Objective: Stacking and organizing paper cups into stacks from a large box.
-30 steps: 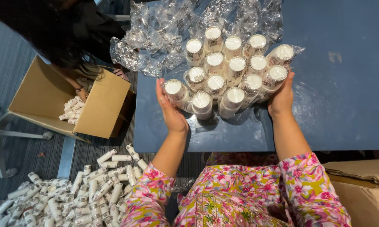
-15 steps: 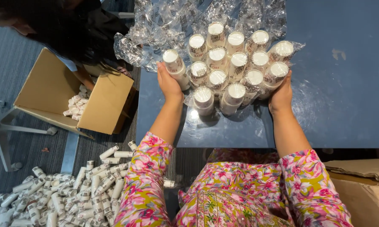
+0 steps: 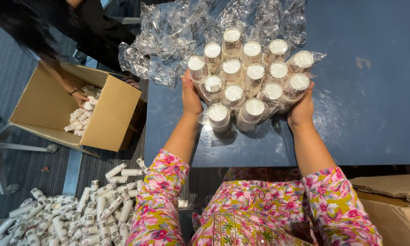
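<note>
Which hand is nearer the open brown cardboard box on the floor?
The left hand. It presses the left side of the cluster of wrapped white cup stacks, on the side toward the open brown cardboard box. The right hand holds the cluster's far side.

A cluster of white, flat-capped tubes (image 3: 246,79) stands upright and tightly packed on the blue table (image 3: 373,118), still partly wrapped in crinkled clear plastic (image 3: 177,36), pressed together from both sides.

Blue table (image 3: 373,114) under wrapped white tubes (image 3: 241,82), crumpled plastic (image 3: 168,41).
</note>
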